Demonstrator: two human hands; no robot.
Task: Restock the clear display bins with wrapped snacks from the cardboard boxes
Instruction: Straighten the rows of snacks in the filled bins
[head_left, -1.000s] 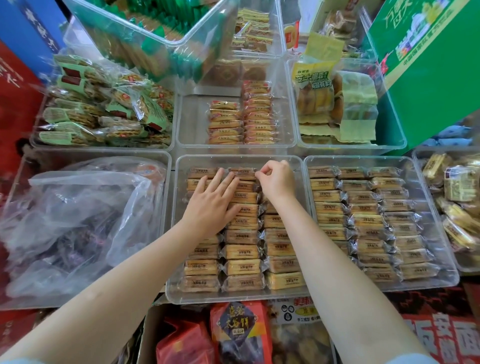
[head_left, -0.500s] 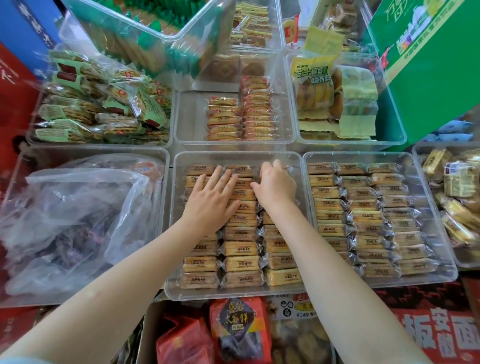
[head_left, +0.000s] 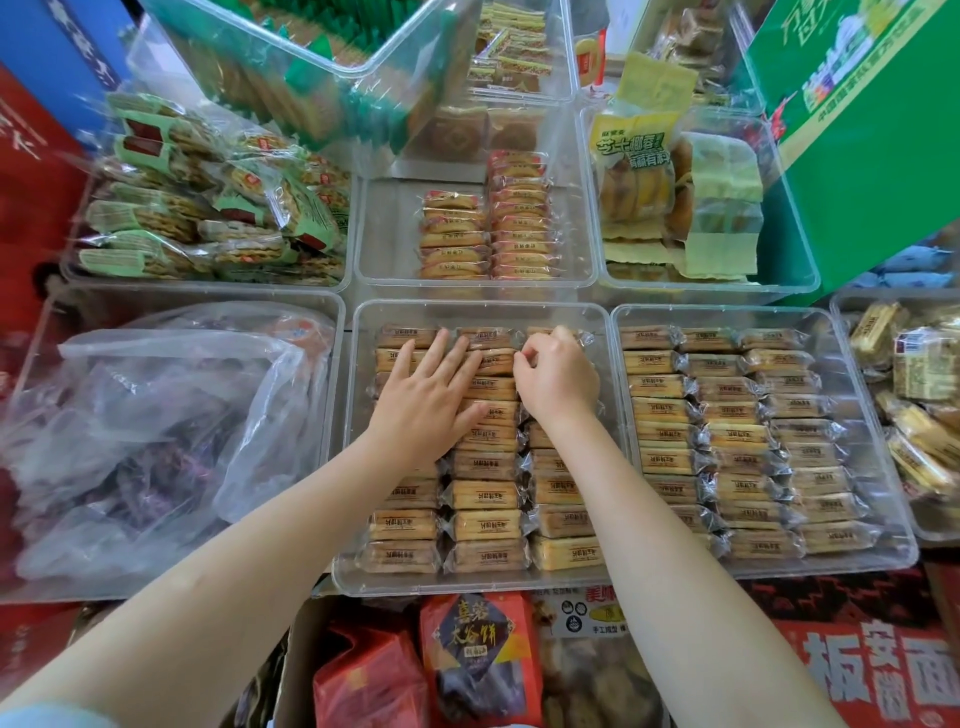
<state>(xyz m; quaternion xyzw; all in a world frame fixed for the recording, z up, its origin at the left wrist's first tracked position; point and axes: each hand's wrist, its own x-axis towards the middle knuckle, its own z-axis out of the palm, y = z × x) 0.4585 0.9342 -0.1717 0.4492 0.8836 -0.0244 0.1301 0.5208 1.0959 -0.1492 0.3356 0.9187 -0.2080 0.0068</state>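
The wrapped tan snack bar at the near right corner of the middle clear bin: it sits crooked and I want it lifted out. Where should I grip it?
Probably take the wrapped tan snack bar by its two long edges, from above. It lies flat in the top layer, its neighbour packed against the left end, and the middle clear bin wall stands close in front. The crimped film ends would likely slip.

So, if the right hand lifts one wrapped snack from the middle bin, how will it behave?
The wrapped snack probably stays stiff, being a firm-looking bar. Its glossy film may slip, and the crimped ends look floppy. It is likely light: the right hand seems to pinch one by fingertips only.
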